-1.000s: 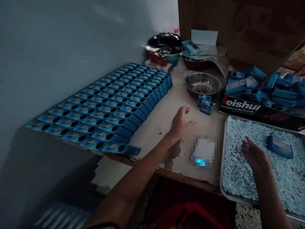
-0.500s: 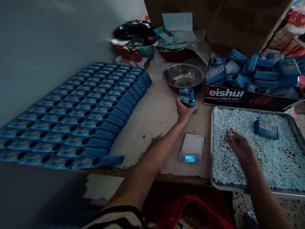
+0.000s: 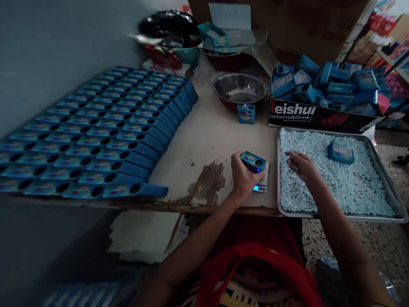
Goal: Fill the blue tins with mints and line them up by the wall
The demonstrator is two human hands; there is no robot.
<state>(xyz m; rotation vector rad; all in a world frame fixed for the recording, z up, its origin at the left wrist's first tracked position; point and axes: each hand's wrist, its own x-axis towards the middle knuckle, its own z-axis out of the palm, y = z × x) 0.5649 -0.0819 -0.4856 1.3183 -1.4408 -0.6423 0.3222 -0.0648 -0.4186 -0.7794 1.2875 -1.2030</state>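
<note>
My left hand is closed around a small blue box with a round dark hole in its top face. It holds the box above a small digital scale with a lit blue display, hiding much of the scale. My right hand is over the left part of a metal tray of small white and pale-blue candies. Its index finger points left while the other fingers curl in; what they hold, if anything, is hidden. Another blue box lies on the candies.
Rows of blue boxes cover the table's left side. One upright blue box stands before a steel bowl. Behind the tray, a black carton is heaped with blue boxes. The table's front edge runs close to me.
My left hand has brought a blue box from near the steel bowl back toward me, over the scale. The upright box stays behind. My right hand has turned, its index finger now straighter.
</note>
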